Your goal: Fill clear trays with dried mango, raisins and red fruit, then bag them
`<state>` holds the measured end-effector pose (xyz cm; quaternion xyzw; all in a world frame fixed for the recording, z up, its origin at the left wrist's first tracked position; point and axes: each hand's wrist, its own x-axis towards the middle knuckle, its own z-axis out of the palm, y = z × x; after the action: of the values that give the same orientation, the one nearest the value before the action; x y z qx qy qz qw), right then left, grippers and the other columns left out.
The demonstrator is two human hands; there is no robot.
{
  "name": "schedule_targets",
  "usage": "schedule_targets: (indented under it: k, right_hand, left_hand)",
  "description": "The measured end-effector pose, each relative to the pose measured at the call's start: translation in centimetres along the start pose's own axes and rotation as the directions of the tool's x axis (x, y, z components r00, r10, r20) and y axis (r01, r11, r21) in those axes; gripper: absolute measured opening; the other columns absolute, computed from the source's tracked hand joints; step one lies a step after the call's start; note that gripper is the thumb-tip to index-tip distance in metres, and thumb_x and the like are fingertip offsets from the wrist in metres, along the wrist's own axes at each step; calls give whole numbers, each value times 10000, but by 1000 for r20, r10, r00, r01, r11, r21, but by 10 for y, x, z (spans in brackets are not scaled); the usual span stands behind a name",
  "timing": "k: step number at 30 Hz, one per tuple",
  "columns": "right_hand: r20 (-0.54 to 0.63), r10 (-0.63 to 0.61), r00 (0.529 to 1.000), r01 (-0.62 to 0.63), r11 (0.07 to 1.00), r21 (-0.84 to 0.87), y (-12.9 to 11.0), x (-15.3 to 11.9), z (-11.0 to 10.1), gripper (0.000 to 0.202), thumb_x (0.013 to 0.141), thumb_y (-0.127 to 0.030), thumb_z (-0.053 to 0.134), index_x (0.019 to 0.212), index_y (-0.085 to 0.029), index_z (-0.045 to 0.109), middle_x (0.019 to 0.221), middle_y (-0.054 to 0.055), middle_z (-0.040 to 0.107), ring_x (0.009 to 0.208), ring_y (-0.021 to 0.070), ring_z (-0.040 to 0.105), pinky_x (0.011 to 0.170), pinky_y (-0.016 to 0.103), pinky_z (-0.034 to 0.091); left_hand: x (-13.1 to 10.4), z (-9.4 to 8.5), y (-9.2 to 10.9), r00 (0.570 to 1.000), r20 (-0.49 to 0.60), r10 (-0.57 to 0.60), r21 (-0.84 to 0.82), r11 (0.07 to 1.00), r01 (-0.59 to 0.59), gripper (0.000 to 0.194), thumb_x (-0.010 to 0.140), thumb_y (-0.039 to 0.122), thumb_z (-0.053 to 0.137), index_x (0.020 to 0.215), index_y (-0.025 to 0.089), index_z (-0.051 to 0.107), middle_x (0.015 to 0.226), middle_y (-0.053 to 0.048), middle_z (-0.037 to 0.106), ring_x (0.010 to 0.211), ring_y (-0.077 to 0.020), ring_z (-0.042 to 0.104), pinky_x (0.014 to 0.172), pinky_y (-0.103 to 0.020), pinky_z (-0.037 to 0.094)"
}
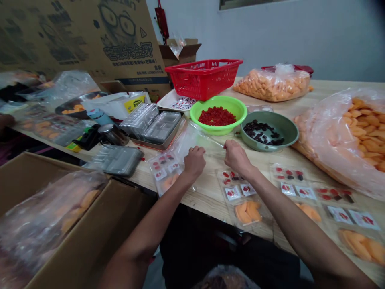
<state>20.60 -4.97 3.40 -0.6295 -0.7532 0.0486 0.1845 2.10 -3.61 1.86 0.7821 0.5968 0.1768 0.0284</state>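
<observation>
Over the table's middle, my left hand (195,161) and my right hand (237,155) are both closed on a clear plastic bag (197,138), its film stretched between them. A filled clear tray (161,174) with red and dark pieces, printed sachets and orange pieces lies just left of my left hand. Below my right wrist sits another filled tray (240,200). A light green bowl (219,125) of red pieces and a dark green bowl (288,130) with dark pieces stand beyond my hands.
More filled trays (345,214) lie right. Large bags of orange pieces (361,132) and a red basket (204,80) stand behind. Stacked empty trays (164,125) and a tape dispenser (87,138) are left. An open carton (81,237) stands at the table's front left.
</observation>
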Motion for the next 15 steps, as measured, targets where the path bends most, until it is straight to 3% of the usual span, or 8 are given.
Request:
schedule_targets:
  k: [3, 6, 8, 11, 15]
  right_hand:
    - [62, -17, 998, 23, 995, -98, -3, -6, -2, 359, 804, -38, 515, 1144, -131, 588, 1070, 150, 638, 966, 267, 575, 753, 320, 392]
    - [64, 84, 994, -75, 988, -134, -7, -6, -1, 265, 874, -89, 489, 1108, -127, 606, 1068, 164, 651, 969, 278, 595, 746, 329, 393]
    - [35, 164, 986, -159, 981, -114, -9, -5, -1, 269, 877, -84, 478, 1111, -119, 606, 1063, 167, 665, 959, 279, 613, 738, 329, 393]
    - [33, 189, 982, -188, 982, -12, -4, -5, -7, 310, 850, -56, 490, 1131, -110, 607, 1060, 160, 687, 939, 259, 634, 749, 313, 403]
    - [93, 130, 987, -148, 965, 215, 22, -26, -28, 337, 916, -116, 465, 1225, -122, 600, 980, 101, 725, 892, 217, 659, 770, 281, 428]
  left_hand:
    - [-8, -5, -5, 973, -144, 178, -129, 972, -197, 386, 894, -19, 381, 1107, 171, 640, 1167, -98, 640, 1122, -188, 593, 982, -324, 506]
    - [-19, -6, -8, 875, -185, 446, -141, 870, -473, 360, 883, -27, 367, 969, 179, 649, 1356, -115, 563, 1257, -173, 549, 993, -301, 516]
    - [-23, -4, -12, 804, -184, 566, -115, 800, -589, 338, 908, -7, 366, 867, 177, 646, 1410, -111, 544, 1274, -174, 555, 982, -307, 534]
    - [-23, -1, -19, 764, -256, 593, -72, 776, -626, 342, 957, 28, 362, 922, 173, 670, 1375, -122, 588, 1290, -190, 569, 996, -336, 551]
    - [-30, -5, -16, 810, -334, 481, -20, 856, -517, 392, 981, 44, 337, 1215, 132, 640, 1264, -145, 657, 1266, -215, 598, 1056, -376, 537]
